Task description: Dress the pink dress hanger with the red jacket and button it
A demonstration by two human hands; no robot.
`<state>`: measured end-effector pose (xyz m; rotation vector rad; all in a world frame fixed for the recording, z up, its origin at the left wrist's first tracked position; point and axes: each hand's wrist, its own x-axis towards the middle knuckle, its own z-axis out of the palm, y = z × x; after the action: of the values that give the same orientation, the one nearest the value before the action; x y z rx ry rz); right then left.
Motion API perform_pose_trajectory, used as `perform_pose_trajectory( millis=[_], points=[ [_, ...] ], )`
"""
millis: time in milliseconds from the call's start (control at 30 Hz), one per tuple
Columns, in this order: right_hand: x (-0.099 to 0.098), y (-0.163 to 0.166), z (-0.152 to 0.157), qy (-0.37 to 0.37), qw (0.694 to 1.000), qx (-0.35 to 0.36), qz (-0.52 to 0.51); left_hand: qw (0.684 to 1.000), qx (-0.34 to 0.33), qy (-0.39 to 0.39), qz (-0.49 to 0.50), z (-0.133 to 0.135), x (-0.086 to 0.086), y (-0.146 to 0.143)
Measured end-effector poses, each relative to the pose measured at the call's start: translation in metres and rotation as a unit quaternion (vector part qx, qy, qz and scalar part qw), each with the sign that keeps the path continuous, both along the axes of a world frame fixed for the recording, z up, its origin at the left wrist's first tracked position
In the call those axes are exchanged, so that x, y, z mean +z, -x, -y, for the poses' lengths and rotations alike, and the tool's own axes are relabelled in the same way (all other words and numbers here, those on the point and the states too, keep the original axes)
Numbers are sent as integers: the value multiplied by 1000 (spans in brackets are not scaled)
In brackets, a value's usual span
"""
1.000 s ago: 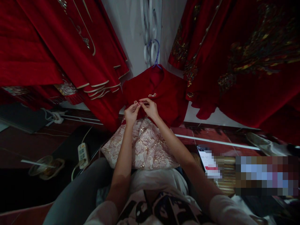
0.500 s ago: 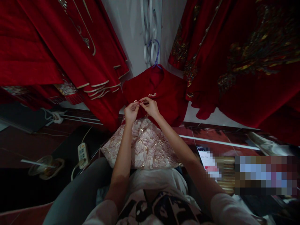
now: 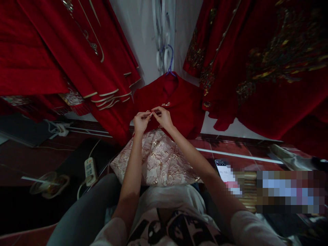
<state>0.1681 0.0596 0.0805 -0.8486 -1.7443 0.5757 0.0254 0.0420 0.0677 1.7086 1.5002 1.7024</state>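
Centre frame: left hand [image 3: 140,122] & right hand [image 3: 163,118] meet, fingertips pinched shut on a beaded clasp [image 3: 148,112] at the front of a red jacket [image 3: 184,106] hung on a blue hanger [image 3: 171,61]. Fingers hide most of the clasp; dim light blurs detail. Pink-gold skirt [image 3: 156,160] hangs below, its hem behind the lap.

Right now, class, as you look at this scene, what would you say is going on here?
A seated person works with both bare hands on a red garment that hangs from a blue hanger. The left hand and right hand meet at its front and pinch a small beaded fastening. A pink and gold skirt spreads out below the hands. Other red embroidered robes hang on both sides, and a power strip lies on the floor to the left.
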Motion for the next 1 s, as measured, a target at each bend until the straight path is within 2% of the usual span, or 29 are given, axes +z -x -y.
perform_pose_trajectory(
  millis=[133, 200, 267, 333, 433, 500, 600, 733, 900, 1000],
  points=[
    [2, 3, 6, 1, 994, -97, 53, 997, -19, -22, 76, -2, -12, -9],
    [2, -2, 12, 28, 991, -102, 77, 994, -13, -31, 100, 3, -19, -14],
    [0, -13, 19, 58, 992, -75, 88, 993, 1, -37, 115, 10, -26, -15],
    [-5, -27, 26, 98, 990, -34, 94, 995, 27, -34, 95, 19, -34, -15],
    [-15, -50, 39, 146, 982, 10, 117, 998, 68, -4, -8, 32, -50, -11],
    [-23, -61, 46, 154, 978, 5, 143, 993, 102, 18, -54, 37, -61, -8],
    [-34, -66, 53, 153, 969, -37, 192, 987, 150, 45, -44, 38, -73, -4],
    [-48, -64, 55, 136, 961, -80, 228, 983, 161, 72, -41, 34, -80, 0],
    [-55, -64, 55, 121, 971, -55, 201, 981, 169, 84, -42, 31, -82, 5],
    [-54, -68, 54, 130, 976, -25, 175, 975, 186, 96, -80, 29, -74, 8]
  ],
)
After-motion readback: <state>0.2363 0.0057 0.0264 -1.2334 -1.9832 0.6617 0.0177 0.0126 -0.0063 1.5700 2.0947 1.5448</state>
